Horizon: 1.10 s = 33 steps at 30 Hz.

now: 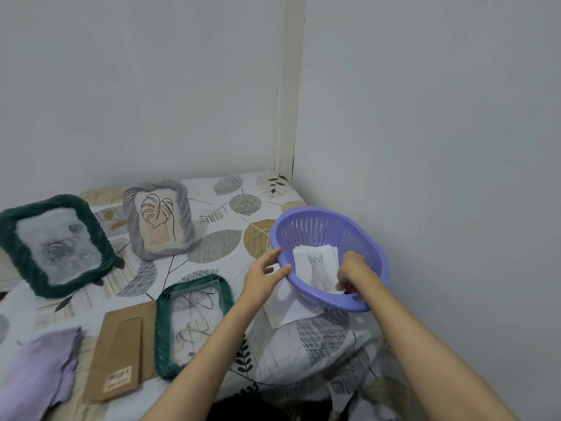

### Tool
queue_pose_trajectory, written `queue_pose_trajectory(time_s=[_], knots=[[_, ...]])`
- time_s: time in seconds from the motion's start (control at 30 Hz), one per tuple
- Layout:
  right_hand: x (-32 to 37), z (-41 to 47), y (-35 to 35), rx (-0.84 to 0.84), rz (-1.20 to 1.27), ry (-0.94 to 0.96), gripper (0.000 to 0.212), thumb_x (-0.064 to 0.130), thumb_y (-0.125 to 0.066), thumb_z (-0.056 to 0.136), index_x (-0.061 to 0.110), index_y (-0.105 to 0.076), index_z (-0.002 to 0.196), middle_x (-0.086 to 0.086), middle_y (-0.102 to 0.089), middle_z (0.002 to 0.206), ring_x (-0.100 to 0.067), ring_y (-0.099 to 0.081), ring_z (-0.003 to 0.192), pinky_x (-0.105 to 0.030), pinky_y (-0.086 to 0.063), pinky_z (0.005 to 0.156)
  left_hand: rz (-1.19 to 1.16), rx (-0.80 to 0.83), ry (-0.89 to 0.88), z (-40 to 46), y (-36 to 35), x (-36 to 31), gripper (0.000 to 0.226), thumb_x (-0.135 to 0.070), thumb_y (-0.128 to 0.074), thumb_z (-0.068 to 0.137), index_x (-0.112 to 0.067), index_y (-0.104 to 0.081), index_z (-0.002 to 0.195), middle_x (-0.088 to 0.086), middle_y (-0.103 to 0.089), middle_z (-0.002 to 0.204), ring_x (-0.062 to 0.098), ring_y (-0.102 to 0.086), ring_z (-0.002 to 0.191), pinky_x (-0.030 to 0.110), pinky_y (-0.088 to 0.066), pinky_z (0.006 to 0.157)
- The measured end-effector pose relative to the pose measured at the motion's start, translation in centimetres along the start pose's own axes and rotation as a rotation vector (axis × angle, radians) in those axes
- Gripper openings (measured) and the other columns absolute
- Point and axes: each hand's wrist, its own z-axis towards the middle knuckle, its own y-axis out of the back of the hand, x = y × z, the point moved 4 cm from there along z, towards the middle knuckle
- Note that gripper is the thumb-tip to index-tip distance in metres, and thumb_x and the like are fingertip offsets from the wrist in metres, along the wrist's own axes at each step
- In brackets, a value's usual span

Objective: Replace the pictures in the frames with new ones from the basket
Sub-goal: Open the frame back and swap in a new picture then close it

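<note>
A purple plastic basket sits tilted on the bed at the right, with several paper pictures inside; the top one shows a white cat. My right hand is inside the basket and pinches the lower corner of the papers. My left hand holds the basket's near rim. A small green frame lies open and face down in front of me, its brown backing board beside it. A large green frame with a rose picture and a grey frame with a leaf drawing lie further back.
White sheets of paper lie under the basket's near edge. A lilac cloth lies at the lower left. The bed has a leaf-patterned sheet and meets grey walls at the back and right.
</note>
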Motion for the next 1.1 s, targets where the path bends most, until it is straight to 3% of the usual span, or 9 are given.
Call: queue_pose_trajectory(time_s=[0.17,0.27,0.33,0.47,0.57,0.7,0.8,0.9,1.1], knots=[[0.4,-1.1,1.2,-0.212,0.048,0.118,0.014,0.004,-0.056,0.081,0.005,-0.054,0.095,-0.018,-0.058,0.111,-0.034,-0.060,0.101,-0.037,-0.047,0.072,0.032,0.017,-0.009,-0.5,0.0,-0.6,0.051,-0.022,-0.065,0.083,-0.020,-0.049,0.132,0.006,-0.052,0.135,0.024,-0.047,0.123,0.035,-0.039,0.103],[1.7,-2.8,1.9,-0.350,0.176,0.286,0.009,0.010,-0.054,0.078,0.005,-0.061,0.075,-0.015,-0.063,0.087,-0.035,-0.057,0.085,-0.035,-0.046,0.068,0.110,-0.050,-0.109,-1.2,0.7,-2.1,0.048,-0.027,-0.061,0.087,-0.018,-0.048,0.132,-0.002,-0.047,0.138,0.014,-0.041,0.128,0.024,-0.032,0.101],[3.1,-4.9,2.0,-0.455,0.264,0.443,0.016,0.018,-0.058,0.082,0.006,-0.067,0.077,-0.011,-0.063,0.091,-0.030,-0.057,0.088,-0.034,-0.045,0.071,0.013,-0.065,-0.126,-1.8,1.1,-3.7,0.040,-0.031,-0.050,0.093,-0.018,-0.047,0.130,-0.002,-0.047,0.137,0.011,-0.043,0.125,0.023,-0.034,0.100],[6.2,-9.7,0.1,-0.551,0.321,0.821,0.012,0.024,-0.069,0.079,0.012,-0.071,0.079,-0.005,-0.063,0.096,-0.025,-0.054,0.092,-0.040,-0.046,0.080,-0.552,0.015,0.088,-2.6,2.0,-5.9,0.042,-0.044,-0.025,0.098,-0.017,-0.046,0.122,0.007,-0.055,0.124,0.022,-0.054,0.108,0.031,-0.046,0.086],[7.6,-11.8,-2.1,-0.472,0.263,0.924,0.022,0.037,-0.069,0.076,0.018,-0.073,0.085,-0.004,-0.060,0.116,-0.025,-0.050,0.110,-0.043,-0.042,0.092,-0.708,0.043,0.171,-3.0,4.0,-5.7,0.046,-0.046,-0.030,0.097,-0.012,-0.049,0.122,0.008,-0.062,0.115,0.024,-0.062,0.087,0.032,-0.051,0.065],[9.1,-13.0,-4.2,-0.339,0.347,0.928,0.039,0.059,-0.056,0.075,0.028,-0.071,0.093,-0.003,-0.040,0.142,-0.022,-0.031,0.130,-0.039,-0.028,0.107,-0.629,-0.083,0.092,-4.4,7.9,-4.5,0.040,0.003,-0.044,0.091,-0.008,-0.040,0.129,0.008,-0.063,0.099,0.014,-0.064,0.061,0.023,-0.050,0.045],[10.0,-13.2,-5.2,-0.206,0.615,0.864,0.018,0.024,-0.061,0.086,0.020,-0.068,0.102,0.004,-0.040,0.134,-0.014,-0.031,0.130,-0.029,-0.028,0.106,-0.625,-0.128,0.063,-5.8,10.6,-3.5,0.047,0.014,-0.040,0.088,-0.013,-0.038,0.126,0.007,-0.063,0.099,0.019,-0.060,0.074,0.031,-0.055,0.054],[10.9,-12.9,-6.3,-0.051,0.779,0.729,0.033,0.001,-0.060,0.081,0.013,-0.061,0.112,0.005,-0.054,0.111,-0.019,-0.052,0.110,-0.024,-0.046,0.082,-0.536,-0.180,0.038,-7.1,13.0,-2.2,0.045,0.014,-0.043,0.086,-0.014,-0.040,0.120,0.010,-0.062,0.100,0.023,-0.059,0.083,0.036,-0.055,0.064],[11.9,-12.2,-9.5,0.040,0.658,0.628,0.035,0.000,-0.066,0.072,0.015,-0.064,0.104,-0.005,-0.059,0.092,-0.018,-0.054,0.077,-0.029,-0.047,0.070,0.041,-0.321,-0.004,-8.4,16.5,0.6,0.033,0.006,-0.059,0.081,-0.008,-0.056,0.110,0.007,-0.058,0.113,0.020,-0.058,0.095,0.026,-0.052,0.079]])
